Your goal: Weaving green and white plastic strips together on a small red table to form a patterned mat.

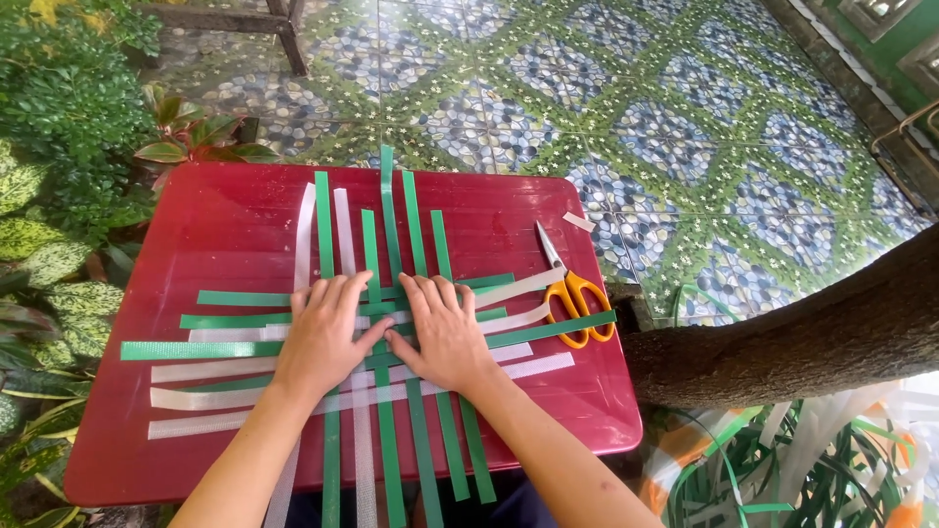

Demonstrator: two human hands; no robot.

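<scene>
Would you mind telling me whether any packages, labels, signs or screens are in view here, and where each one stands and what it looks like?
None are in view: no package, label, sign or screen.
What shows instead: a red table bearing green and white strips, both hands, left hand and right hand, pressed flat on the weave, and orange-handled scissors at the table's right edge.

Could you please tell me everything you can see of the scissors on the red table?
The scissors have orange loop handles and pale metal blades that look closed, pointing away from the person. They lie flat near the right edge of the red table, handles resting over the ends of a green strip and a white strip. Neither hand touches them.
</scene>
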